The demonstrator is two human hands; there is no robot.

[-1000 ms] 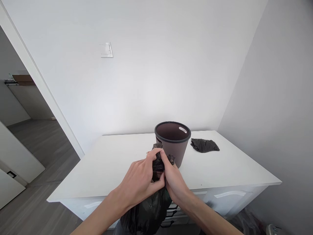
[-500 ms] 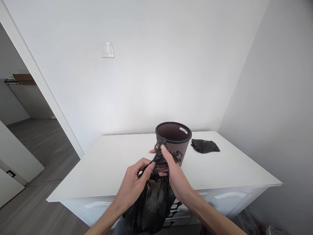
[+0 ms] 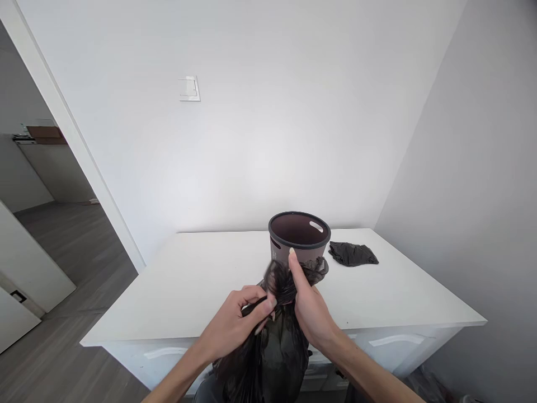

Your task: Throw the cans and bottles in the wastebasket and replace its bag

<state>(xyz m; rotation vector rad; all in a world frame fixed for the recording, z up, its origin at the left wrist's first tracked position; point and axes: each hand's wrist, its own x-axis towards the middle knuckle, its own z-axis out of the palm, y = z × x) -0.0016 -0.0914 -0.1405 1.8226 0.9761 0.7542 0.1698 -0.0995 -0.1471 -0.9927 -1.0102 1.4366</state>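
Note:
A filled black plastic garbage bag [image 3: 279,352] hangs in front of the white cabinet, its neck bunched between my hands. With thumb and fingers my left hand [image 3: 239,316] pinches a fold at the left of the neck. My right hand [image 3: 312,308] wraps the gathered neck from the right, thumb pointing up. Loose ends of the bag stick out above both hands. Right behind them stands a brown trash can [image 3: 300,254] with a dark rim and a slot handle, upright on the white top; I see no liner in it.
A folded black bag [image 3: 353,254] lies on the white cabinet top [image 3: 201,280], right of the can. Drawers are below the top's front edge. A light switch [image 3: 190,88] is on the wall behind, and a doorway opens at the left.
Both hands have moved slightly down and right with the bag's neck. The left hand now pulls a fold closer to the right hand, and the bag's loose top has shifted.

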